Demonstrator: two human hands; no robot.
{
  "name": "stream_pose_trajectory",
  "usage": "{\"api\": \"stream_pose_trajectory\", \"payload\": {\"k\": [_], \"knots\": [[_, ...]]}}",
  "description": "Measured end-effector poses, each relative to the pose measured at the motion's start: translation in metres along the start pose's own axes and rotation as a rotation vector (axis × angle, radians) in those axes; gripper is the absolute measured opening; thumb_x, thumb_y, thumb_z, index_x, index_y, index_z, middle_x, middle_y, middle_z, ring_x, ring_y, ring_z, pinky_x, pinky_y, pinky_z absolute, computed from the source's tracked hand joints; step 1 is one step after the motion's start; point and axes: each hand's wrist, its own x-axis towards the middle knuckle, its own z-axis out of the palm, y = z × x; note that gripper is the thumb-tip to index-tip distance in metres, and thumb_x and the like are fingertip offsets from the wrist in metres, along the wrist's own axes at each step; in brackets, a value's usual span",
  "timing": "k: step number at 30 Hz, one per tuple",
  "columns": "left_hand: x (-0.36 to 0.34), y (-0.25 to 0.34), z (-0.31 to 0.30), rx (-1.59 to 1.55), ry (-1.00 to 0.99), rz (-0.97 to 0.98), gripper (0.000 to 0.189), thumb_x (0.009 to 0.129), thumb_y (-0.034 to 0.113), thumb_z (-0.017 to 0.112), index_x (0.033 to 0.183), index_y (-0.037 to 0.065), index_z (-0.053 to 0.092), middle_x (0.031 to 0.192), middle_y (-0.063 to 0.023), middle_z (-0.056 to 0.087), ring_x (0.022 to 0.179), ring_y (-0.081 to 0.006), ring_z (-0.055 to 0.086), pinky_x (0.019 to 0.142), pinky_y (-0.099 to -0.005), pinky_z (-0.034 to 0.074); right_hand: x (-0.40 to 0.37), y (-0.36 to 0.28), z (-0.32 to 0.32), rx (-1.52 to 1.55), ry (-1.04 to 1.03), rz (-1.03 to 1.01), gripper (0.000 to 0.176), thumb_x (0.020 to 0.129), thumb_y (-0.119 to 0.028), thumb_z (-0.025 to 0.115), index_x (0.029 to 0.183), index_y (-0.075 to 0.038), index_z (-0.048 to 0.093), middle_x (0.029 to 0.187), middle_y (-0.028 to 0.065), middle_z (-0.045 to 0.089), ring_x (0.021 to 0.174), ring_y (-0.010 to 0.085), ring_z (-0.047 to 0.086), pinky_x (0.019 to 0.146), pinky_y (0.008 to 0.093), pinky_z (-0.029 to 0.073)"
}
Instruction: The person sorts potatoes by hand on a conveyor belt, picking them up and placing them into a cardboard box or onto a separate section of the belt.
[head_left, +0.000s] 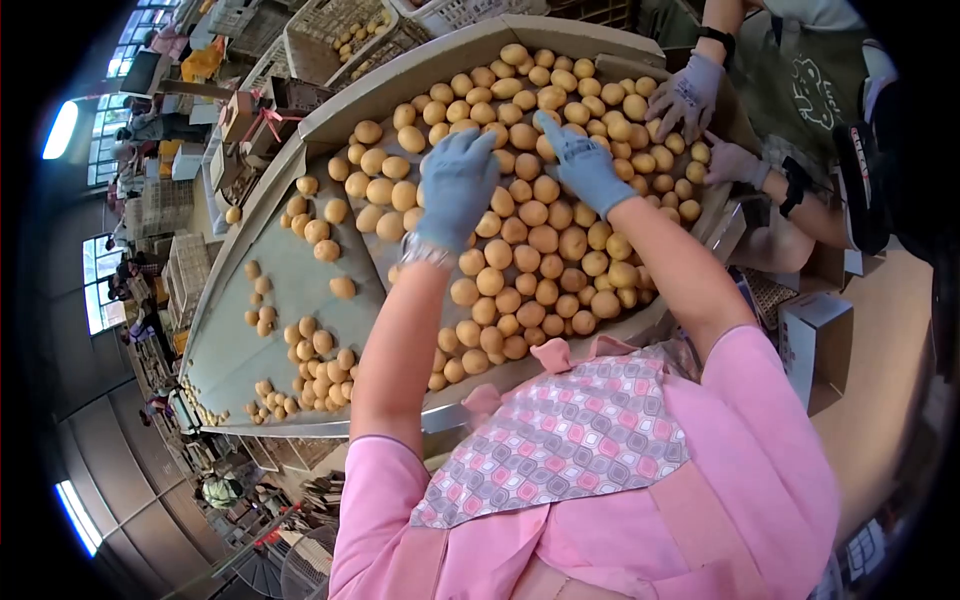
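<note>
Many round, yellow-brown potato-like items (541, 238) cover the table around both hands. My left hand (458, 185), in a light blue glove, lies over them at the middle of the table, its fingers curled down; what they hold, if anything, is hidden. To its right is my right hand (583, 165), in the same kind of glove, with the index finger stretched out over the items and the palm turned down. Nothing shows in its grasp.
A co-worker's gloved hands (687, 95) touch items at the table's right end. The raised table rim (400, 62) curves along the far side. Crates (345, 40) stand beyond it. A cardboard box (815, 350) is at the right.
</note>
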Motion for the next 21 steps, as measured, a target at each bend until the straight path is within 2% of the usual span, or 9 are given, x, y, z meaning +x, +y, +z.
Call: {"api": "stream_pose_trajectory", "payload": {"k": [3,5,8,11,13,14,15,18,21], "knots": [[0.035,-0.001,0.054,0.391,-0.384,-0.169,0.031,0.098,0.026,0.066,0.126,0.016,0.071,0.113,-0.0095,0.073,0.102,-0.0315,0.07,0.085,-0.0463,0.056,-0.035,0.001,-0.024,0.232,0.194,-0.039,0.082,0.091,-0.027,0.077,0.163,-0.016,0.039,0.135,0.0204,0.065,0.112,0.0405,0.069,0.091,0.0459,0.059],[0.058,0.008,0.07,0.513,-0.564,-0.277,0.035,0.095,0.033,0.072,0.127,0.018,0.071,0.109,-0.009,0.074,0.1,-0.0303,0.073,0.08,-0.0484,0.058,-0.062,-0.004,-0.047,0.713,-0.013,0.325,0.074,0.098,-0.034,0.072,0.163,-0.015,0.041,0.125,0.013,0.071,0.1,0.0231,0.073,0.084,0.0363,0.061],[0.076,0.024,0.072,0.492,-0.734,-0.443,0.038,0.094,0.04,0.075,0.122,0.014,0.071,0.111,-0.0097,0.074,0.102,-0.0312,0.074,0.082,-0.0471,0.059,-0.054,0.021,-0.049,0.406,-0.204,-0.122,0.056,0.101,-0.031,0.068,0.151,-0.011,0.053,0.119,0.0096,0.07,0.092,0.0192,0.071,0.078,0.033,0.059],[0.062,0.026,0.084,0.481,-0.539,-0.417,0.034,0.095,0.042,0.074,0.112,0.012,0.074,0.102,-0.0125,0.075,0.092,-0.0325,0.076,0.079,-0.0463,0.06,-0.038,0.046,-0.051,0.07,-0.4,-0.565,0.041,0.104,-0.029,0.064,0.138,-0.007,0.064,0.113,0.0062,0.07,0.083,0.0153,0.069,0.072,0.0296,0.058],[0.054,0.026,0.098,0.39,-0.523,-0.431,0.034,0.096,0.043,0.074,0.102,0.01,0.075,0.093,-0.0144,0.075,0.086,-0.0341,0.075,0.074,-0.0469,0.059,0.026,-0.023,-0.101,0.143,-0.809,-0.164,0.032,0.104,-0.032,0.066,0.122,-0.006,0.069,0.109,0.0083,0.074,0.085,0.0176,0.072,0.073,0.0338,0.059],[0.049,0.028,0.108,0.444,-0.375,-0.412,0.032,0.097,0.041,0.071,0.094,0.009,0.075,0.087,-0.0154,0.074,0.081,-0.0344,0.074,0.069,-0.048,0.058,0.041,-0.029,-0.135,0.845,-0.594,-0.046,0.047,0.106,-0.028,0.065,0.146,-0.005,0.058,0.123,0.0074,0.069,0.091,0.0179,0.072,0.077,0.0314,0.06],[0.044,0.03,0.116,0.494,-0.224,-0.394,0.033,0.099,0.038,0.068,0.086,0.008,0.074,0.081,-0.0164,0.074,0.076,-0.0347,0.073,0.064,-0.0491,0.056,0.07,-0.021,-0.135,1.001,-0.344,-0.118,0.041,0.105,-0.028,0.064,0.14,-0.006,0.06,0.116,0.0129,0.07,0.091,0.0231,0.072,0.078,0.0351,0.06],[0.035,0.016,0.143,0.37,-0.3,-0.303,0.014,0.094,0.025,0.07,0.087,0.012,0.07,0.073,-0.0106,0.073,0.066,-0.0323,0.07,0.059,-0.0482,0.05,0.161,0.032,-0.069,0.054,0.195,-0.283,0.027,0.105,-0.026,0.059,0.123,-0.008,0.066,0.098,0.0292,0.072,0.089,0.0388,0.072,0.08,0.0464,0.061],[0.049,0.013,0.158,0.352,-0.293,-0.411,0.012,0.09,0.016,0.064,0.101,0.015,0.068,0.079,-0.0124,0.075,0.076,-0.0326,0.073,0.062,-0.0508,0.047,0.159,0.081,0.017,-0.333,-0.093,-0.102,0.033,0.104,-0.025,0.053,0.13,-0.01,0.066,0.119,0.0252,0.071,0.102,0.0402,0.073,0.086,0.0528,0.06]]}}
